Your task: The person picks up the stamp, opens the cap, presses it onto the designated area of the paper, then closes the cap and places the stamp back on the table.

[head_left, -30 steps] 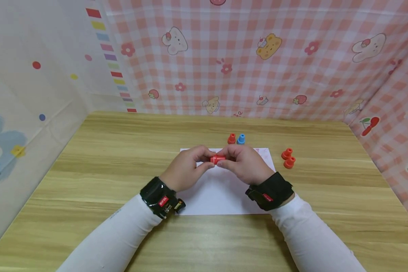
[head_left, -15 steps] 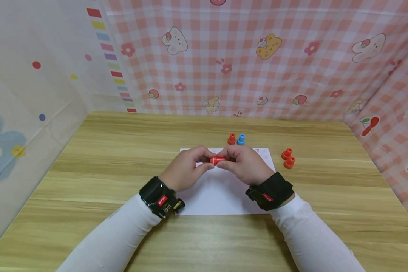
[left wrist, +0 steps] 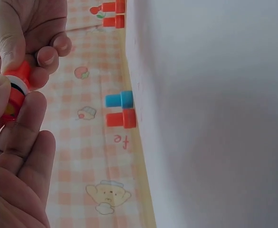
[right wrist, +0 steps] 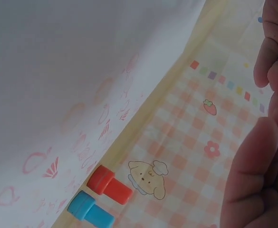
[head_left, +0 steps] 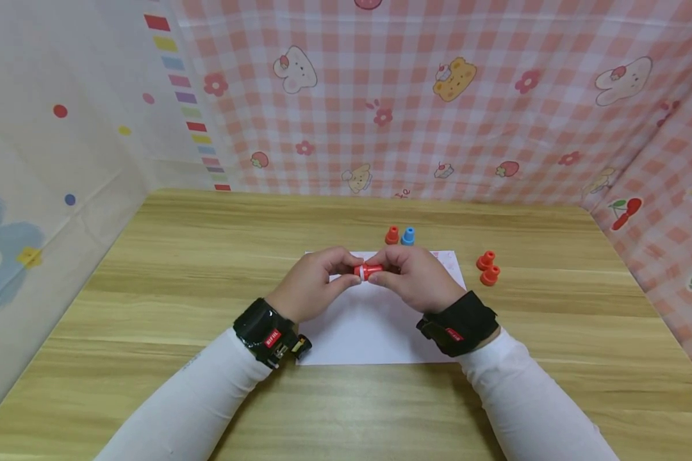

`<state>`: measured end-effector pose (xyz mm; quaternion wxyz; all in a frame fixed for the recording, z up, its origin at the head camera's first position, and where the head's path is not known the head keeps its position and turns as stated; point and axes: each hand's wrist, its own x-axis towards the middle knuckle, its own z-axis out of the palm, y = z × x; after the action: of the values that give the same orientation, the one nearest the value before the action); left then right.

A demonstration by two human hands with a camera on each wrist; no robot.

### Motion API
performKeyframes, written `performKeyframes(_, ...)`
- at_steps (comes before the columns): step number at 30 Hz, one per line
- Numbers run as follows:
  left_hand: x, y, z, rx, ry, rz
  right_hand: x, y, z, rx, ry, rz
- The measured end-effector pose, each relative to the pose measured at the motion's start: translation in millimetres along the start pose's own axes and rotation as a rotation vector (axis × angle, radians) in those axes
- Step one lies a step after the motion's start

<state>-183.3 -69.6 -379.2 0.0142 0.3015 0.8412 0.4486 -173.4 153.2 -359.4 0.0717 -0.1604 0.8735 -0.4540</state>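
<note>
Over the white paper [head_left: 375, 333], both hands hold one small red stamp [head_left: 372, 271] lying sideways between them. My left hand [head_left: 314, 285] pinches its cap end [left wrist: 11, 107] with thumb and fingers. The narrower handle end is pinched by my right hand [head_left: 421, 282]. A white band shows between cap and handle, with a dark ring beside it in the left wrist view. Only a sliver of the stamp's red shows in the right wrist view, at the edge. Pink printed figures [right wrist: 51, 168] mark the paper's far part.
Just behind the paper stand a red stamp [head_left: 392, 235] and a blue stamp [head_left: 408, 236] side by side. Two more red stamps [head_left: 486, 260] stand to the right of the paper. A pink checked cloth [head_left: 334, 115] hangs behind the wooden table [head_left: 207, 256].
The white band between the stamp's cap and handle has widened. My left hand has shifted slightly left, while the right hand stays almost still.
</note>
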Motion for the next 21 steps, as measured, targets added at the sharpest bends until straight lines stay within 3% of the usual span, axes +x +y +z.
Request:
performKeyframes(15, 0.1, -10.3, -13.5, 0.093, 0.056, -0.039, 3.8, 2, -3, -0.176, 0.07, 0.162)
performKeyframes(21, -1.3, -11.5, -17.5, 0.101, 0.068, -0.069, 9.6, -1, -4, -0.291, 0.042, 0.098)
